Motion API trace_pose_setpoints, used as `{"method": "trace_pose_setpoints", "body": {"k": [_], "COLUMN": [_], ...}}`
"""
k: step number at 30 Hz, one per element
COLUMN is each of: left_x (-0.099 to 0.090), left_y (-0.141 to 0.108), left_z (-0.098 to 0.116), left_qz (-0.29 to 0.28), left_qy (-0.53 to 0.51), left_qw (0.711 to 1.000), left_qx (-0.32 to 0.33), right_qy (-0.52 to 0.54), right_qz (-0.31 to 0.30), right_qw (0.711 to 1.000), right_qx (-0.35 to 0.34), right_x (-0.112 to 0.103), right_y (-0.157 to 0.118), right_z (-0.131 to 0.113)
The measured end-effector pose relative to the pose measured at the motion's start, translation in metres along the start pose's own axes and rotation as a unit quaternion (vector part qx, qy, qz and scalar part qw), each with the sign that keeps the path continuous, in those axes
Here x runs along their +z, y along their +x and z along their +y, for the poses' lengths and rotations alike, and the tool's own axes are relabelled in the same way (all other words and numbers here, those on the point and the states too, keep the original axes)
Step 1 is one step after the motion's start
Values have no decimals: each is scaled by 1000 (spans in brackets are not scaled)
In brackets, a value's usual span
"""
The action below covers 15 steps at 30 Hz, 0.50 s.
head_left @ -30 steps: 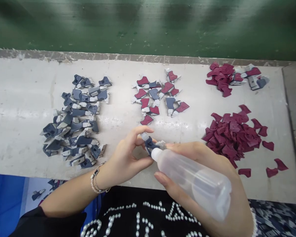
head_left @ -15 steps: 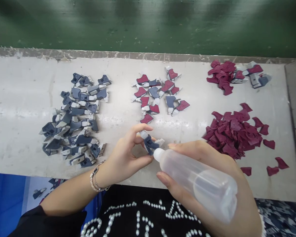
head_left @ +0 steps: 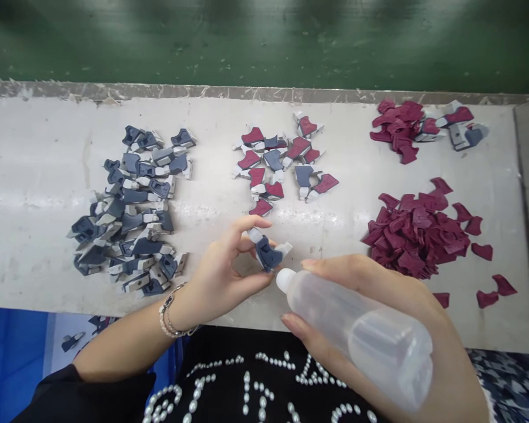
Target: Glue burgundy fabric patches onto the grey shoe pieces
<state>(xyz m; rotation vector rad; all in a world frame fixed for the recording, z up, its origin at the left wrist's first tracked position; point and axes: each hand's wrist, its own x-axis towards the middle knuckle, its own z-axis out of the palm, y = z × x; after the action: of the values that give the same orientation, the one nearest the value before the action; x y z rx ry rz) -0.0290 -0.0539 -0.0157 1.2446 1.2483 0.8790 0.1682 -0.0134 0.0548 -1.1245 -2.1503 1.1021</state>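
Between the thumb and fingers of my left hand (head_left: 223,273) is a small blue-and-grey plastic part (head_left: 268,252), its hollowed blue side turned up. My right hand (head_left: 392,294) wraps round a translucent squeeze bottle (head_left: 357,329), tilted with its white tip pointing at the part's lower edge. A small gap shows between tip and part. Beyond my left hand lies a group of similar parts, most topped with a maroon piece (head_left: 261,207). To the left is a heap of blue-and-grey parts (head_left: 134,220) without maroon pieces on them.
A large pile of loose maroon pieces (head_left: 418,229) lies on the right of the white worktop (head_left: 220,200). A smaller maroon pile (head_left: 397,129) sits behind it, beside several assembled parts. Below the worktop's left edge stands a blue bin (head_left: 15,358). A green wall (head_left: 264,47) closes off the back.
The bottle has drawn back slightly to the right and down, so its tip is off the part. My left hand still holds the part almost in place.
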Motion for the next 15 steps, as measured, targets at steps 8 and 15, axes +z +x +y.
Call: {"method": "trace_pose_setpoints", "body": {"k": [8, 15], "left_x": [0, -1], "left_y": [2, 1], "left_z": [0, -1], "left_qz": [-29, -11], "left_qy": [20, 38], "left_qw": [999, 999], "left_qx": [26, 28], "right_qy": [7, -28], "right_qz": [1, -29], "right_qw": [1000, 999], "right_qx": [5, 2], "right_x": [1, -2], "right_y": [4, 0], "right_z": [-1, 0]}}
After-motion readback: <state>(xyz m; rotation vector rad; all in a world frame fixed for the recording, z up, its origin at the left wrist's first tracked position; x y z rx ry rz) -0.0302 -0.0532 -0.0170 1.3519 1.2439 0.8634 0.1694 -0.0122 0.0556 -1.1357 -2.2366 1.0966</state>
